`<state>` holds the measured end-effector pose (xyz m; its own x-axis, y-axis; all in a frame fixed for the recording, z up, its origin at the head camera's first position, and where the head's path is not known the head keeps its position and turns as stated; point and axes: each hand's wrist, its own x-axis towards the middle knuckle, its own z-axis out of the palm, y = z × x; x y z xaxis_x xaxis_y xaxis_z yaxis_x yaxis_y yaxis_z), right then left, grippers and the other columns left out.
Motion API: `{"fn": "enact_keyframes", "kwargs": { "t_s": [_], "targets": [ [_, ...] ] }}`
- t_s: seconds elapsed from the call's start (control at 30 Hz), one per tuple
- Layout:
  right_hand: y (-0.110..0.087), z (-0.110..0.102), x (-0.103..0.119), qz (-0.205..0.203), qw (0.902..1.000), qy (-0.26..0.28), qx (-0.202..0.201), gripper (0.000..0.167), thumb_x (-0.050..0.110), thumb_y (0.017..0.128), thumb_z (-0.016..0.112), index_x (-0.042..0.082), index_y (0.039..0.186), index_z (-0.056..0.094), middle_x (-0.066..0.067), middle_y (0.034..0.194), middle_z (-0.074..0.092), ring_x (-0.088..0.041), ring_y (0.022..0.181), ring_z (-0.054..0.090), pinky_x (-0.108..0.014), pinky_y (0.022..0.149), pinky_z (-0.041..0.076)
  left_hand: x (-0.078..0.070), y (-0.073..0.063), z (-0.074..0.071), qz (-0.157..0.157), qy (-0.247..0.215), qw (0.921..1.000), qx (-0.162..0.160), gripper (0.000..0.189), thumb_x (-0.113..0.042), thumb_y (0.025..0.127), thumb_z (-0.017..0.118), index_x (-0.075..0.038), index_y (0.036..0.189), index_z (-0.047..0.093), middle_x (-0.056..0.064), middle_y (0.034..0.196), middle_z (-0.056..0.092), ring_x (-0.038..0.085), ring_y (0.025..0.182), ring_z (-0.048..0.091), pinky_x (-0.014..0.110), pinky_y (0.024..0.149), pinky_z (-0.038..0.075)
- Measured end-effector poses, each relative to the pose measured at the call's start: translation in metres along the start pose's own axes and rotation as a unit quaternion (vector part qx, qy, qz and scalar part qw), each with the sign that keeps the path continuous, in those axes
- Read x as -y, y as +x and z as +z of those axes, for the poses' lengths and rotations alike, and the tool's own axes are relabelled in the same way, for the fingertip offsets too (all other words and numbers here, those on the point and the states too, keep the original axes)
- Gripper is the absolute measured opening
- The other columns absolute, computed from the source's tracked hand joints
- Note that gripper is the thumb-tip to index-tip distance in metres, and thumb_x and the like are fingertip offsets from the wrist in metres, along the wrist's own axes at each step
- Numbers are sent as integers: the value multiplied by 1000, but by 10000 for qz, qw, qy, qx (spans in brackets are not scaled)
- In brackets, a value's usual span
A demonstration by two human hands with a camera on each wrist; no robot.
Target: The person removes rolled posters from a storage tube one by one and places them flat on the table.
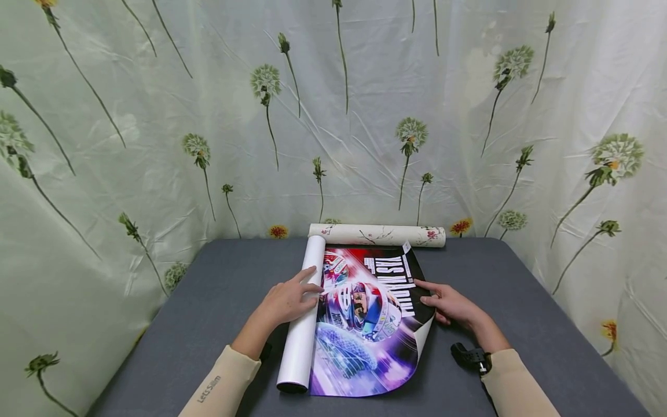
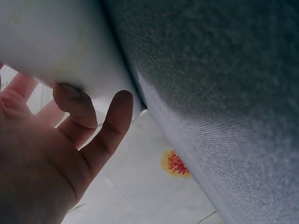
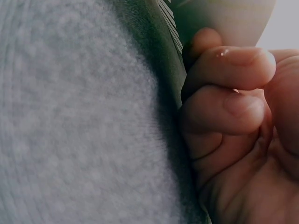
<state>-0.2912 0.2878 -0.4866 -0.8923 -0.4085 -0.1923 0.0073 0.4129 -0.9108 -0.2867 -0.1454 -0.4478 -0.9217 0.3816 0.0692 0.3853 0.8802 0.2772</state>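
Observation:
A partly unrolled poster (image 1: 359, 324) lies on the table, printed with a helmeted racer and large white lettering. Its left side is still wound into a white roll (image 1: 299, 353). Across this roll rests my left hand (image 1: 289, 298), fingers spread and fairly straight; the left wrist view shows the fingertips (image 2: 122, 100) against the roll's side. At the poster's right edge, my right hand (image 1: 453, 304) pinches the sheet, with thumb and index finger on the print and the other fingers curled by the edge. That edge lifts and bends up, showing its white back.
Behind the poster lies a second roll (image 1: 385, 234), cream with a pink blossom pattern, along the far edge of the dark grey table (image 1: 239, 266). A curtain (image 1: 365, 127) printed with dandelions hangs behind. A black strap device (image 1: 469, 356) is on the right wrist.

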Motion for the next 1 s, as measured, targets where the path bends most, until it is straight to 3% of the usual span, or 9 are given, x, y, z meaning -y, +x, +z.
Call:
{"fn": "enact_keyframes", "kwargs": {
  "t_s": [0.17,0.3,0.63,0.83,1.0],
  "targets": [
    [-1,-1,1,-55,10000,70,-24,68,20,111,56,-1,167,25,8,56,48,-4,43,44,-24,47,43,3,1,0,-69,-16,10000,-37,28,-42,101,69,-30,124,79,2,169,43,33,120,68,46,85,55],
    [-1,-1,2,-56,9999,106,-37,67,19,111,55,-2,167,25,8,56,49,-4,43,44,-24,46,43,4,2,0,-161,-52,9998,-105,30,-50,98,73,-30,120,78,5,167,44,34,115,68,52,89,57],
    [-2,-1,0,-30,9997,229,-7,68,20,111,55,-2,167,24,8,55,49,-4,42,44,-23,46,42,5,1,1,18,16,10000,-95,26,-37,101,70,-28,122,81,2,169,44,31,117,69,40,76,51],
    [-4,-1,4,-16,9994,332,-24,67,18,111,54,-4,166,24,8,53,49,-4,42,44,-23,46,42,6,1,0,-44,-3,9998,-188,27,-47,98,74,-29,117,80,4,167,45,33,118,70,47,82,55],
    [-2,1,10,7,9998,-174,-94,66,15,108,56,-7,164,28,8,53,47,-5,43,44,-24,47,42,6,1,-2,-103,84,9997,-196,18,-37,100,70,-30,114,80,6,167,46,34,122,68,50,85,56]
  ]
}}
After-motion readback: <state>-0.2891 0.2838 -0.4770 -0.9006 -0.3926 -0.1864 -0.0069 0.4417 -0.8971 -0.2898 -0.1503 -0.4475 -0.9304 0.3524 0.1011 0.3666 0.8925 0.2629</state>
